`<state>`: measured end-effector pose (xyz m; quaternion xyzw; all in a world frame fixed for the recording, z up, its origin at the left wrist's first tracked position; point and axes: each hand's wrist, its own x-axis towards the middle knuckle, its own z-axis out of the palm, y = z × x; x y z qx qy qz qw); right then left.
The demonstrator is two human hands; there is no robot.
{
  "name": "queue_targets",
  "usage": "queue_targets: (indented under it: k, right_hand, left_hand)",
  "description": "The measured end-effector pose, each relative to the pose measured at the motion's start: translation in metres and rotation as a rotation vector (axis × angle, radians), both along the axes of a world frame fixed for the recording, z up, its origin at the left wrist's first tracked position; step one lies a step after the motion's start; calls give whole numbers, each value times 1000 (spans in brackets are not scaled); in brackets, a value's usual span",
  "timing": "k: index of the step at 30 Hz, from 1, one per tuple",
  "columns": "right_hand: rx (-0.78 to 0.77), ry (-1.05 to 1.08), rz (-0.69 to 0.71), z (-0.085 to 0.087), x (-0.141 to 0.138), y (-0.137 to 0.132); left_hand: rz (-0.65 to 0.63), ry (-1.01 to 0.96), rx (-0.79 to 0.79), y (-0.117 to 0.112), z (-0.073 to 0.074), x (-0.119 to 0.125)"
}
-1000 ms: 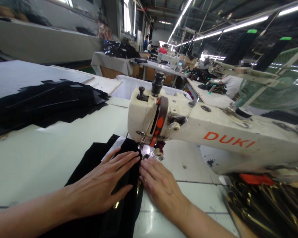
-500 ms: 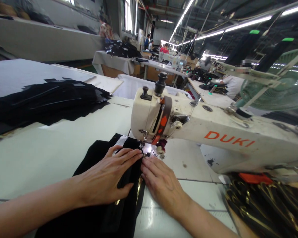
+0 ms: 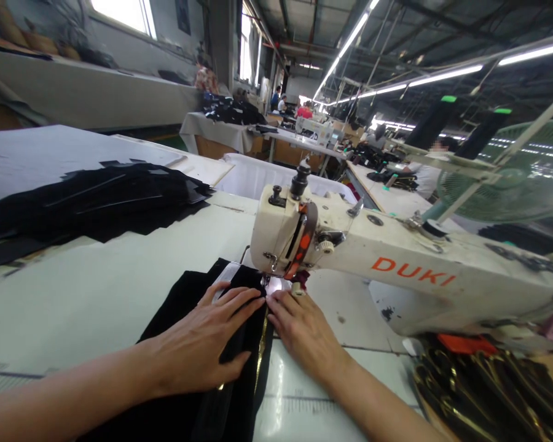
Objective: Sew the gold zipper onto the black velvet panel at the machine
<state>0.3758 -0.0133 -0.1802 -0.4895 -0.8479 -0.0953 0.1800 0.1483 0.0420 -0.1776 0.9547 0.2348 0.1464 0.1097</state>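
Black fabric (image 3: 179,319) lies on the sewing table, its far right edge at the needle area of a white sewing machine (image 3: 276,239). My left hand (image 3: 207,337) rests flat on this fabric, fingers spread, fingertips close to the presser foot. A gold-toothed zipper (image 3: 260,350) runs along the fabric's right side, between my hands. On the right edge, just in front of the needle, my right hand (image 3: 299,325) has its fingers together and bent, pinching the fabric edge; the fingertips are partly hidden. A grey-white strip (image 3: 228,273) shows beyond my left fingers.
Stacked black fabric pieces (image 3: 96,196) lie at the left. A bundle of black strips with gold zippers (image 3: 483,387) sits at the lower right. Behind the machine are a white bin (image 3: 244,169) and a green fan (image 3: 502,172). Several people work farther back.
The camera view has shifted slightly, moving the scene lower in the picture. My right fingers sit slightly closer to the presser foot; my left hand stays flat on the fabric.
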Motion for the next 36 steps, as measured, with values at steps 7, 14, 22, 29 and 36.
queue_targets:
  k: [7,14,22,29,36]
  right_hand:
    - [58,-76,-17,-2,-5,-2]
    - [111,-123,-30,-4,-8,-2]
    - [106,-149,-50,0,-6,9]
    - [74,-140,-51,0,-3,10]
    - [74,-66,-11,-4,2,5]
  left_hand:
    - [16,49,40,-3,0,1]
    - [-12,84,20,6,5,2]
    - [-7,103,63,16,3,7]
    - [-6,97,75,14,8,8]
    - [-14,95,88,13,9,8]
